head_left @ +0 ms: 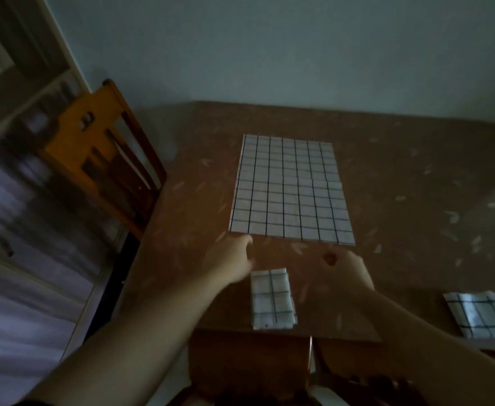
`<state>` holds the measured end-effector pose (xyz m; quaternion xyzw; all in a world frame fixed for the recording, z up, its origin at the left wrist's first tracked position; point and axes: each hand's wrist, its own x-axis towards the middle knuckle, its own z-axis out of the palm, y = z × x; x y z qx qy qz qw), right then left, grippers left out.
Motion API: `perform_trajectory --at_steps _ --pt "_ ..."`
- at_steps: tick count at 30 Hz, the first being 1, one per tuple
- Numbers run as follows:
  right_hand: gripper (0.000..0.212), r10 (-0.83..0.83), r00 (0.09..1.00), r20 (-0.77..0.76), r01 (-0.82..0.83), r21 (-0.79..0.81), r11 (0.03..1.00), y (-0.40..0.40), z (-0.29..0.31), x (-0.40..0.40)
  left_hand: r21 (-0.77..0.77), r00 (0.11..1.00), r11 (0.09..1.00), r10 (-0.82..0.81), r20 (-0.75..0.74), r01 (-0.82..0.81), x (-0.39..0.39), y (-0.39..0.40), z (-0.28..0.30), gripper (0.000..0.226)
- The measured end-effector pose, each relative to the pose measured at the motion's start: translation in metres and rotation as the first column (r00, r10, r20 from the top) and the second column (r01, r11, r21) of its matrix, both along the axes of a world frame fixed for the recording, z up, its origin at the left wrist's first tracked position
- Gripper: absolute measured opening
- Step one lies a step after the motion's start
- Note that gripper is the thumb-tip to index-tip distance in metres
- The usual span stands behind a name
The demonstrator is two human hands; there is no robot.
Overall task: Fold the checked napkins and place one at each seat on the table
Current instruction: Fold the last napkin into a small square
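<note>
Checked napkin [291,189] lies flat at the centre of a brown table [401,177].
The left hand [234,259] and the right hand [351,271] reach toward its near edge, both blurred, grip unreadable; folded napkins sit near [272,298] and at right [479,317]; a wooden chair [99,159] stands left.

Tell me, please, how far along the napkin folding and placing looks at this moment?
Done: two folded napkins lie on the table, one at the near edge and one to the right. In hand: a large napkin lies spread flat, both hands, left hand and right hand, reaching its near edge. Left: folding and placing it; the seat by the wooden chair shows none.
</note>
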<state>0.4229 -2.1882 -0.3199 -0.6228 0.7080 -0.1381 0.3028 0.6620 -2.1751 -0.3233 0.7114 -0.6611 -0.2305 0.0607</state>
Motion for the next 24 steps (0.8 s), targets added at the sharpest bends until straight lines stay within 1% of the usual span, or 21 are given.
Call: perform_trajectory --at_steps 3,5,6,8,10,11,12,14,16,17,19,22,24 --pt "0.010 0.038 0.989 -0.142 -0.052 -0.100 0.994 -0.040 0.016 -0.015 -0.086 0.999 0.995 -0.044 0.008 0.044 0.003 -0.053 0.023 0.044" --pt "0.009 0.064 0.980 -0.189 -0.084 -0.103 0.991 -0.070 0.011 -0.022 -0.123 0.995 0.988 -0.082 0.062 0.089 0.004 -0.082 0.025 0.049" --pt "0.013 0.083 0.975 -0.205 -0.105 -0.099 0.990 -0.085 0.005 -0.023 -0.126 0.988 0.984 -0.111 0.104 0.124 0.004 -0.094 0.022 0.052" --pt "0.023 0.150 0.960 -0.237 -0.177 -0.099 0.979 -0.113 -0.014 -0.022 -0.087 0.968 0.977 -0.177 0.179 0.195 0.006 -0.118 0.005 0.059" --pt "0.037 0.233 0.941 -0.244 -0.261 -0.088 0.961 -0.139 -0.035 -0.016 -0.007 0.946 0.973 -0.222 0.236 0.230 0.009 -0.139 -0.017 0.065" --pt "0.048 0.279 0.927 -0.249 -0.305 -0.071 0.950 -0.149 -0.047 -0.012 0.042 0.932 0.968 -0.248 0.265 0.246 0.010 -0.150 -0.027 0.069" --pt "0.063 0.326 0.903 -0.279 -0.352 -0.047 0.935 -0.158 -0.058 -0.008 0.086 0.914 0.961 -0.277 0.295 0.264 0.012 -0.160 -0.037 0.076" --pt "0.092 0.396 0.830 -0.392 -0.432 -0.004 0.902 -0.174 -0.079 -0.004 0.156 0.892 0.950 -0.309 0.329 0.272 0.015 -0.178 -0.059 0.094" --pt "0.107 0.429 0.784 -0.449 -0.472 0.019 0.882 -0.184 -0.097 -0.005 0.196 0.896 0.949 -0.299 0.329 0.245 0.017 -0.189 -0.079 0.112" --pt "0.109 0.434 0.777 -0.456 -0.482 0.012 0.876 -0.187 -0.105 -0.006 0.198 0.902 0.953 -0.286 0.325 0.231 0.017 -0.192 -0.089 0.117" --pt "0.107 0.421 0.786 -0.452 -0.488 -0.036 0.872 -0.188 -0.114 -0.006 0.156 0.921 0.966 -0.244 0.302 0.205 0.017 -0.192 -0.105 0.120" --pt "0.099 0.391 0.821 -0.416 -0.475 -0.117 0.872 -0.181 -0.119 -0.006 0.037 0.936 0.982 -0.190 0.295 0.188 0.016 -0.183 -0.115 0.112" --pt "0.090 0.375 0.843 -0.385 -0.465 -0.171 0.869 -0.175 -0.120 -0.004 -0.075 0.951 0.981 -0.154 0.270 0.180 0.013 -0.174 -0.115 0.103"
